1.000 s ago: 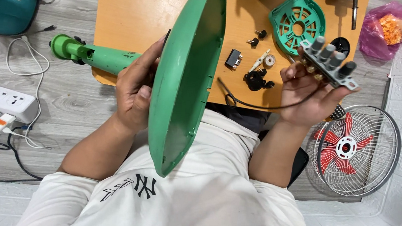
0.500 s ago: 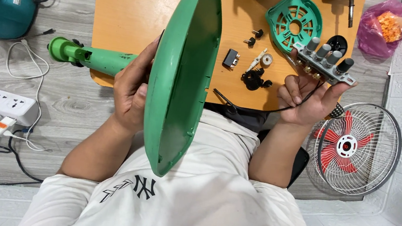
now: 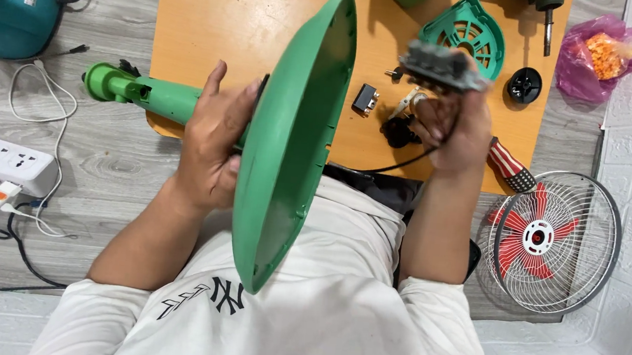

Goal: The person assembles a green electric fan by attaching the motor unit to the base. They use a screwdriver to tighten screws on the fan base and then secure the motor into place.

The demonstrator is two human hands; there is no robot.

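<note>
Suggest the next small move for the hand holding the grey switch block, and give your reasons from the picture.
Probably bring the grey switch block in the right hand across toward the green fan base. The left hand holds that base on edge by its green pole, and a black cable runs from the right hand toward the base, so the block seems to belong with it.

My left hand grips a plain green plastic fan base; my right hand holds a grey switch block.
</note>
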